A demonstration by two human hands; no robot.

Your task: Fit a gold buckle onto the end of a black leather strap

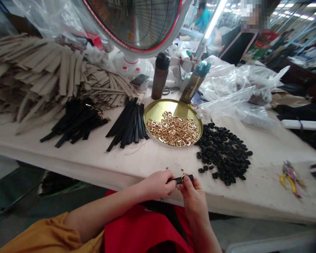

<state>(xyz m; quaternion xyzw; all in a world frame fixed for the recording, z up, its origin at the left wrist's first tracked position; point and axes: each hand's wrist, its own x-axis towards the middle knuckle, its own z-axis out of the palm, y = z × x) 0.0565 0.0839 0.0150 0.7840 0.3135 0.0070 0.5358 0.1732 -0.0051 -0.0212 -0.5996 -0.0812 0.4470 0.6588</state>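
Note:
Over the table's front edge, a black strap (179, 181) with a small gold buckle (183, 176) on it stretches between my two hands. My left hand (162, 183) is closed on the strap's left part. At the buckle and the strap's right end, my right hand (192, 188) pinches with thumb and fingers. Beyond them, a round gold tray (155, 107) holds a heap of gold buckles (176, 130). A pile of small black loops (223, 154) lies to its right. Left of the tray is a bundle of black straps (127, 124).
More black straps (75, 121) with gold pieces lie farther left, before stacked beige strips (42, 66). A fan (137, 24), a dark bottle (160, 75), a second bottle (195, 82) and plastic bags (234, 84) stand behind. Pliers (291, 179) lie at right. Another person (237, 42) is across the table.

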